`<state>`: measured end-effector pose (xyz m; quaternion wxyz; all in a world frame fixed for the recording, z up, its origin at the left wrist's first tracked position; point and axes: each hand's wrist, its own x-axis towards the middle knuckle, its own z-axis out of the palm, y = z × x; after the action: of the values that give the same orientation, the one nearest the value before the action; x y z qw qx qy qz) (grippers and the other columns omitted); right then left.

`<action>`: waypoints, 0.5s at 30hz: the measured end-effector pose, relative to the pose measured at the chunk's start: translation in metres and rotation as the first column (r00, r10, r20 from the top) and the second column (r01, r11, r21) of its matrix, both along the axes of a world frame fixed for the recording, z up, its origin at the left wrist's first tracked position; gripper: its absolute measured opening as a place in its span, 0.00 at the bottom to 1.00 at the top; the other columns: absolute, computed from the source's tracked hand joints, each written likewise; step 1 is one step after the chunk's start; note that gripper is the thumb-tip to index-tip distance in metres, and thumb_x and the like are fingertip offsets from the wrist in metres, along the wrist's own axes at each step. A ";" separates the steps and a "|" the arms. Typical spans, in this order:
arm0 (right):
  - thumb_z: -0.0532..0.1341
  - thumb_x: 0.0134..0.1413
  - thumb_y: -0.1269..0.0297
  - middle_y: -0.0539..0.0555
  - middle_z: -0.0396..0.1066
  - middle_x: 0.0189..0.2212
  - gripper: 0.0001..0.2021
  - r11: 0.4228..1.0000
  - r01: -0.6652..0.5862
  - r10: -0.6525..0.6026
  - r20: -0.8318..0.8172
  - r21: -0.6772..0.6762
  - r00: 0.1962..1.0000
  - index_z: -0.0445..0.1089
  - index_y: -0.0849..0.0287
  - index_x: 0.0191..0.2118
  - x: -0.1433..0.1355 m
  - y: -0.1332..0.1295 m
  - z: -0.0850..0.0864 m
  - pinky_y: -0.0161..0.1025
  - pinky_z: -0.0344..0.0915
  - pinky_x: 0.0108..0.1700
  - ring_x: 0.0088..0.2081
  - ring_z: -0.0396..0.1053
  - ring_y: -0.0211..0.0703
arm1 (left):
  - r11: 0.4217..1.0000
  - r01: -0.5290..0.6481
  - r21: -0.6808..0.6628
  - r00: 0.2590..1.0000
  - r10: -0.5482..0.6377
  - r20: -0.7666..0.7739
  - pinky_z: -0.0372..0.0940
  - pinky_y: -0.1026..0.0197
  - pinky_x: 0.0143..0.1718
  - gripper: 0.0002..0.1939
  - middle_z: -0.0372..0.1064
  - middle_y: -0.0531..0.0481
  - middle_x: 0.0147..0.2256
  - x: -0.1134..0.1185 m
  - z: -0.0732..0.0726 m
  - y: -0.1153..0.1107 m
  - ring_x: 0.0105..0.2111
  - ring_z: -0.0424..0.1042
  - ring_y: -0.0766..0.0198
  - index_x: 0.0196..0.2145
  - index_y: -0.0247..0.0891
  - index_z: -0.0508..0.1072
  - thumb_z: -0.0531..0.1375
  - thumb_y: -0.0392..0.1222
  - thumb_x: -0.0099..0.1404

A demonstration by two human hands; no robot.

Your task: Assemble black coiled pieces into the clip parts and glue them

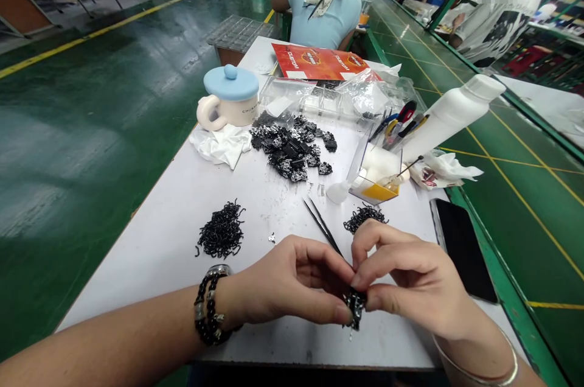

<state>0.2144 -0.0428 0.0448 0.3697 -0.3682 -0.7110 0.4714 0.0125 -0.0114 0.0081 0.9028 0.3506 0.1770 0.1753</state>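
Near the table's front edge, a small black part with silvery metal bits (354, 309) is pinched between the thumb and fingers of my left hand (301, 283). My right hand (410, 277) closes its thumb and fingertips on the upper right of the same part; whether it also holds a tiny piece is hidden. Just beyond my hands lie black tweezers (322, 224), partly covered by the left fingers. One pile of small black curved pieces (222, 230) sits to the left, and a second pile of small black pieces (365, 216) is behind my right hand. A tiny silvery piece (272, 238) lies alone.
A heap of black-and-metal parts (294, 146) lies mid-table. Behind it stand a lidded mug (230, 101), a crumpled tissue (223, 145) and an orange printed sheet (314, 62). Rightward are a tool holder (378, 183), a white bottle (449, 116) and a phone (463, 247). A person (322, 10) sits ahead.
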 end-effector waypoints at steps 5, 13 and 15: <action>0.64 0.53 0.67 0.54 0.61 0.35 0.07 0.984 -0.171 0.175 0.144 -0.045 0.974 0.74 0.57 0.40 0.003 0.003 0.006 0.37 0.64 0.39 0.38 0.63 0.39 | 0.997 0.069 0.031 0.998 -0.069 -0.011 0.64 0.52 0.47 0.11 0.73 0.45 0.34 0.001 0.001 -0.001 0.38 0.72 0.59 0.32 0.33 0.74 0.69 0.33 0.49; 0.65 0.51 0.65 0.54 0.57 0.36 0.06 0.967 -0.215 0.222 0.037 -0.138 0.974 0.73 0.60 0.36 0.001 0.002 0.002 0.36 0.65 0.38 0.35 0.62 0.37 | 0.991 0.125 0.049 0.992 -0.124 -0.036 0.63 0.53 0.48 0.12 0.74 0.45 0.35 0.001 0.004 0.000 0.38 0.72 0.59 0.32 0.33 0.74 0.69 0.33 0.47; 0.64 0.51 0.65 0.54 0.56 0.36 0.06 0.963 -0.222 0.228 0.026 -0.150 0.973 0.72 0.60 0.36 0.001 0.001 0.001 0.36 0.65 0.39 0.36 0.62 0.37 | 0.991 0.130 0.044 0.991 -0.128 -0.045 0.63 0.53 0.48 0.12 0.74 0.45 0.35 0.001 0.004 0.000 0.38 0.72 0.58 0.31 0.33 0.74 0.69 0.33 0.47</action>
<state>0.2153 -0.0415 0.0453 0.2704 -0.3213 -0.7194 0.5532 0.0131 -0.0113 0.0119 0.8998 0.3861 0.1686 0.1134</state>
